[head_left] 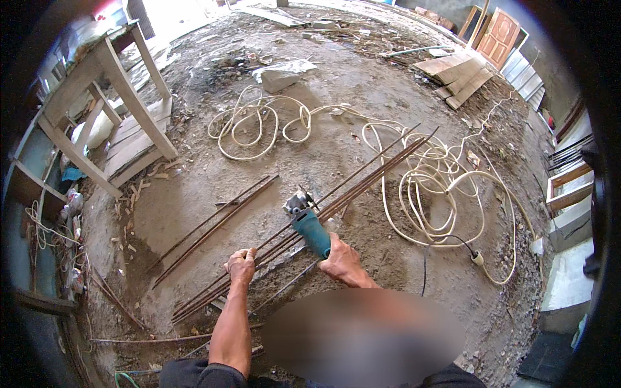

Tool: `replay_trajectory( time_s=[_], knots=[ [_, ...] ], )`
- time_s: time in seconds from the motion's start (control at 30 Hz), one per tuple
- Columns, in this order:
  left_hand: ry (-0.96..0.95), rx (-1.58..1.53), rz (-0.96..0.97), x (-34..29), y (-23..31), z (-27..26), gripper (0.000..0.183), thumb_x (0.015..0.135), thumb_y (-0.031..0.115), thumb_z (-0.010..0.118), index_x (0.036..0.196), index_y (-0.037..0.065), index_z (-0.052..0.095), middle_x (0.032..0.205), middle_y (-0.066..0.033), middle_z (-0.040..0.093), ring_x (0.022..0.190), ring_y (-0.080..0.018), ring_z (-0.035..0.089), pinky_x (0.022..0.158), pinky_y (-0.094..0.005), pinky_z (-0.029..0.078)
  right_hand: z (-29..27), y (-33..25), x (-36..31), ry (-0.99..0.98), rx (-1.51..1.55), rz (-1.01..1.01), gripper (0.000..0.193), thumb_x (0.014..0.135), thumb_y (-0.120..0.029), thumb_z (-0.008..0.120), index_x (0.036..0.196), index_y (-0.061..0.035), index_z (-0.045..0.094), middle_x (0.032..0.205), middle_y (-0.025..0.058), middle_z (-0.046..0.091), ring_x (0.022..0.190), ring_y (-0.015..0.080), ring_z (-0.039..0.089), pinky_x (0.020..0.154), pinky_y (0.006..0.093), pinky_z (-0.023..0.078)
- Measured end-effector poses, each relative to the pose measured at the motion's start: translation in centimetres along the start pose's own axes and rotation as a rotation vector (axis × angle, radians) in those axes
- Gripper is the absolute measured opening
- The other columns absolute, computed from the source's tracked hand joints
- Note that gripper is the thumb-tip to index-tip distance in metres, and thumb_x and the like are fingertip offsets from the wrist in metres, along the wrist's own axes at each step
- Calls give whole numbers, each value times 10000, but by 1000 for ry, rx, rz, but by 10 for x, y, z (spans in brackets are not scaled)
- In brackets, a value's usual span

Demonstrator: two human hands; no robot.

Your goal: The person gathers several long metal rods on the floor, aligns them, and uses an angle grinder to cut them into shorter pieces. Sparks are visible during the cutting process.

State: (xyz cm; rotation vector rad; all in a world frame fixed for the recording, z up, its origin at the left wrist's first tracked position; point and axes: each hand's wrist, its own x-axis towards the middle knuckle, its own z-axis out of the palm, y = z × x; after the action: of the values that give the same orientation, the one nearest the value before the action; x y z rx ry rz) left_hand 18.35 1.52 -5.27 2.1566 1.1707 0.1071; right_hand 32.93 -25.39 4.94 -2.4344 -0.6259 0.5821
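Observation:
A teal angle grinder (313, 234) is gripped in my right hand (344, 264). Its metal head and disc sit over a bundle of thin rusty steel rods (352, 199), which runs slantwise from lower left to upper right; whether the disc touches them I cannot tell. My left hand (241, 264) is closed around rods of this bundle, left of the grinder. Farther left, a few shorter rods (217, 231) lie apart on the dirt. A blurred patch hides the area below my right wrist.
Loops of cream cable (430, 207) spread over the ground ahead and right, with a plug connection (477, 258) near the right. A wooden workbench (129, 123) stands at left. Boards (456, 74) lie far right, near a wooden door (498, 37). A concrete block (279, 79) sits ahead.

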Motion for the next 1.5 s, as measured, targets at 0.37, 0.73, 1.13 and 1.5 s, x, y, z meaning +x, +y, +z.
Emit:
replay_trajectory(
  time_s=[0.37,0.73,1.13,1.5],
  knots=[
    [-19,52,73,-7,4,-4,354,975,455,606,1013,144,772,1008,-143,744,1023,-341,669,1019,-474,356,-2,-2,7,-23,-9,35,599,719,-196,709,1237,-2,481,1109,282,676,1035,464,675,902,534,539],
    [0,191,74,-5,3,0,335,983,433,583,1009,145,752,1051,-153,730,1057,-348,656,981,-486,384,-3,2,11,25,-7,43,592,722,-201,714,1232,5,495,1034,284,704,999,461,690,889,526,542],
    [-18,185,65,-5,5,-1,335,982,440,587,968,141,738,1032,-147,726,1066,-353,643,955,-483,381,-5,2,10,-6,9,42,717,708,-215,729,1340,-4,464,1068,276,704,1000,455,692,890,523,541],
    [-22,172,94,-11,13,-7,348,991,428,569,967,129,745,1065,-121,732,1078,-326,650,946,-481,376,1,5,15,-8,-13,98,807,663,-249,791,1355,-13,450,1070,300,698,1009,476,685,897,528,540]
  ],
)
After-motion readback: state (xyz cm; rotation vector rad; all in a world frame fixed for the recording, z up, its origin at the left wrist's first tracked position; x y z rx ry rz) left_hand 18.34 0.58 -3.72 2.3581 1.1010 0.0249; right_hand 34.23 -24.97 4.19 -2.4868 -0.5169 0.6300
